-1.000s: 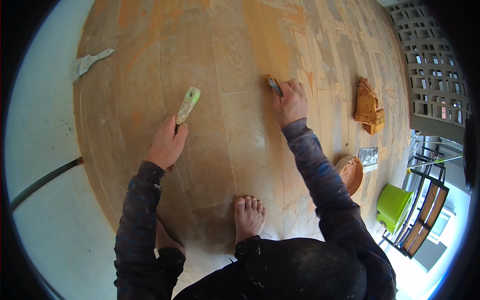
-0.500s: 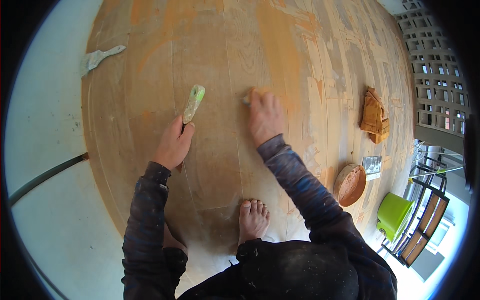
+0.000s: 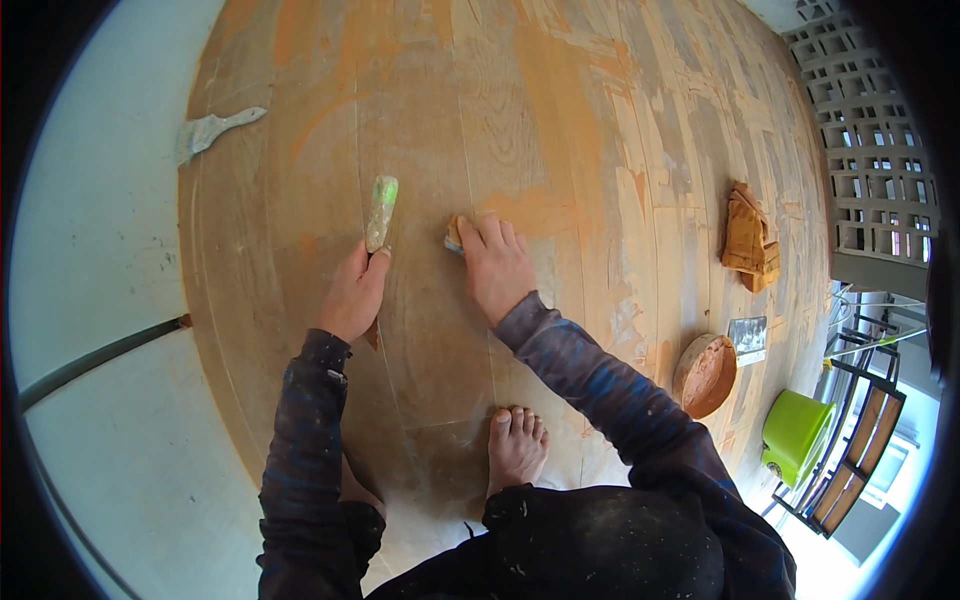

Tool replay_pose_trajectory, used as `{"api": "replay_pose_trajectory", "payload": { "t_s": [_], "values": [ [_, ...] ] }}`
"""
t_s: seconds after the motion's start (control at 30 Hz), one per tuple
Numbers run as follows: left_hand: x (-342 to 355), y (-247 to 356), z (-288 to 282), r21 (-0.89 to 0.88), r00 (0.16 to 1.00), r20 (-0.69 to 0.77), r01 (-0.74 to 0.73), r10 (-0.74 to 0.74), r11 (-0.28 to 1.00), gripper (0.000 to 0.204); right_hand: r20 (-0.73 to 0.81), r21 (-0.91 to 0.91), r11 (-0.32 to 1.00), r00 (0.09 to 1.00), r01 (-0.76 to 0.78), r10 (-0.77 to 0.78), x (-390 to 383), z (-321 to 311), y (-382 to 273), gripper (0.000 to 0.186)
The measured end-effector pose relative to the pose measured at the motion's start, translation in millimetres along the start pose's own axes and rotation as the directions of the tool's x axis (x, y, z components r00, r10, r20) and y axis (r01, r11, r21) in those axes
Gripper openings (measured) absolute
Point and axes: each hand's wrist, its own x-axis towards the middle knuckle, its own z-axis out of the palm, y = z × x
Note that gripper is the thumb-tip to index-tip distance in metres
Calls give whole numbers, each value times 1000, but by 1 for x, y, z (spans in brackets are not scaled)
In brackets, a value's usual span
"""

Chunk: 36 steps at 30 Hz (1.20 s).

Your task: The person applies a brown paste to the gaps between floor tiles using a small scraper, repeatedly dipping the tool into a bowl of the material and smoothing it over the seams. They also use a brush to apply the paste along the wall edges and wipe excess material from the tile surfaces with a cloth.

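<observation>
My left hand [image 3: 353, 292] is closed around a putty knife [image 3: 381, 212], its pale, worn handle with a green band pointing away from me. Most of its blade is hidden under the hand; a brownish corner shows below the palm. My right hand [image 3: 500, 268] presses a small orange-brown and blue-grey pad [image 3: 454, 236] against the wooden floor [image 3: 430, 330]. Its fingers cover much of the pad. Orange filler streaks mark the boards around and beyond both hands.
At far left, a paintbrush [image 3: 215, 132] lies by the white wall [image 3: 90, 200]. To the right are a folded orange-brown cloth [image 3: 748, 238], a round bowl of pinkish filler [image 3: 708, 375], a flat metal blade [image 3: 748, 340] and a green bucket [image 3: 797, 437]. My bare foot [image 3: 517, 448] stands near.
My right hand has slid the pad toward me and to the left, nearer the left hand. The left hand keeps its hold on the putty knife; the view has shifted slightly.
</observation>
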Motion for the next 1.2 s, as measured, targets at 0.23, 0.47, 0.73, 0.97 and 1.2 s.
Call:
{"api": "replay_pose_trajectory", "payload": {
  "t_s": [0.23, 0.47, 0.73, 0.97, 1.2],
  "values": [
    [0, 12, 2, 25, 999, 35, 39, -40, 999, 27, -48, 52, 926, 927, 374, -372, 33, -38, 73, 45],
    [-2, 11, 0, 94, 1000, 17, -23, 21, 995, 27, 210, -135, 930, 927, 343, -311, 28, -77, 140, 44],
    [-1, 1, 5, 52, 1000, 19, -16, 15, 999, 30, 162, 21, 856, 843, 517, -513, 26, -54, 107, 41],
    [-2, 3, -2, -40, 1000, 10, 9, -9, 999, 28, 353, 257, 966, 928, 26, -119, 82, -86, 140, 28],
    [-2, 6, 3, -60, 1000, -14, 11, -12, 998, 24, -105, 91, 987, 987, 132, -123, 282, 6, 130, 22]
  ]
}}
